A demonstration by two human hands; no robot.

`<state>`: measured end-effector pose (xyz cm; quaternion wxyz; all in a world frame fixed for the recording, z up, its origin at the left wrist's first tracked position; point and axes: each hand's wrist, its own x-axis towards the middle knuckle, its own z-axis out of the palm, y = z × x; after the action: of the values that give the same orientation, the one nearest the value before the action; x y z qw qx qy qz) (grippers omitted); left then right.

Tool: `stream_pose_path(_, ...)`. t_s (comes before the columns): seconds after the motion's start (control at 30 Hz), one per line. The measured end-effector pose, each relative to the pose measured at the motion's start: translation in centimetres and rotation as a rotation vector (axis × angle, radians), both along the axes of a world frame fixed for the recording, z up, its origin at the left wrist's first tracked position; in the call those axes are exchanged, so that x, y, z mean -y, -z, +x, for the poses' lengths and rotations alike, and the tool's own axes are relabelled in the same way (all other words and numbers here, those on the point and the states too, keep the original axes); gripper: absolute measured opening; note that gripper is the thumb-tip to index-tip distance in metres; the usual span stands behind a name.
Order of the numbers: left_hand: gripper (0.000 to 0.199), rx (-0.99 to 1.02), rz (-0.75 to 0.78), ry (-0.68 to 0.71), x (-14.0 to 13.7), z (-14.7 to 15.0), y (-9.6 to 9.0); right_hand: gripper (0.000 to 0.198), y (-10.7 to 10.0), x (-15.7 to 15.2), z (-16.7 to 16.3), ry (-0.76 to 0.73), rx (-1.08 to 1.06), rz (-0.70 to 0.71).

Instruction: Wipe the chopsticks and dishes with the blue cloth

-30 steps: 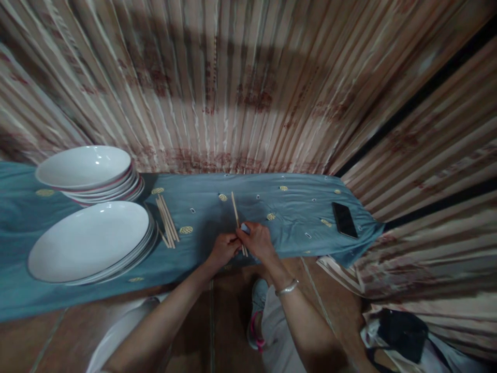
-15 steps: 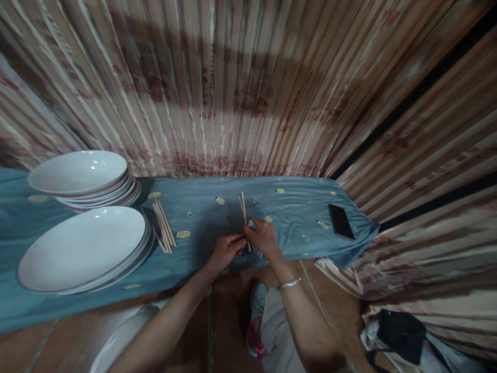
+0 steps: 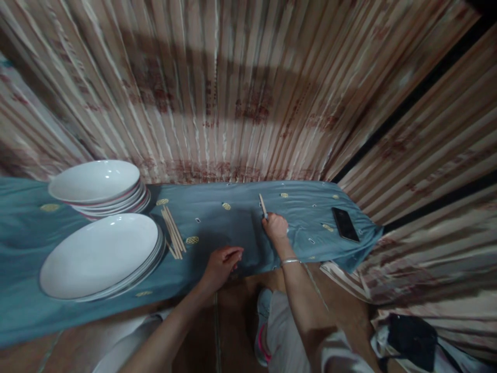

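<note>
My right hand (image 3: 276, 227) is closed around a pair of wooden chopsticks (image 3: 262, 203), whose upper ends point away from me over the cloth. Something small and grey shows at its fingers; what it is I cannot make out. My left hand (image 3: 222, 263) hovers by the table's near edge, apart from the chopsticks. Its fingers are curled together with nothing visible in them. To its left, several loose chopsticks (image 3: 174, 233) lie beside a stack of white oval plates (image 3: 101, 254). Behind those plates stands a stack of white bowls (image 3: 97, 181).
A teal tablecloth (image 3: 240, 223) with yellow pineapple prints covers the long table. A black phone (image 3: 345, 224) lies near its right end. Pleated curtains (image 3: 233, 93) hang behind and to the right. On the floor at lower right sits a black bag (image 3: 412, 342).
My hands have separated. The right one has moved to the right and away from me with the chopsticks; the left has let go and drawn slightly back. The view has shifted slightly.
</note>
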<state>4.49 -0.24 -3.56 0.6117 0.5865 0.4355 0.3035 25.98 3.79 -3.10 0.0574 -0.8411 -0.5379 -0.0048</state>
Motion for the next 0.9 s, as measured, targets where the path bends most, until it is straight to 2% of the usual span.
stream_pose_path(0.3, 0.030, -0.099, 0.173, -0.003, -0.1, -4.1, -0.2, 0.023, 0.6, -0.7, 0.4, 0.041, 0.020, 0.058)
stream_pose_path(0.53, 0.025, -0.270, 0.512, -0.065, -0.8, -8.0, 0.8, 0.023, 0.3, -0.4, 0.4, 0.034, 0.061, 0.077)
stream_pose_path(0.73, 0.030, -0.359, 0.695, -0.087, -0.8, -9.7, 2.0, 0.034, -1.5, 0.7, 0.5, 0.071, 0.095, 0.167)
stream_pose_path(0.9, 0.032, -0.389, 0.745, -0.086, -0.6, -10.3, 2.4, 0.034, -3.5, 1.9, -1.4, -0.045, 0.071, 0.272)
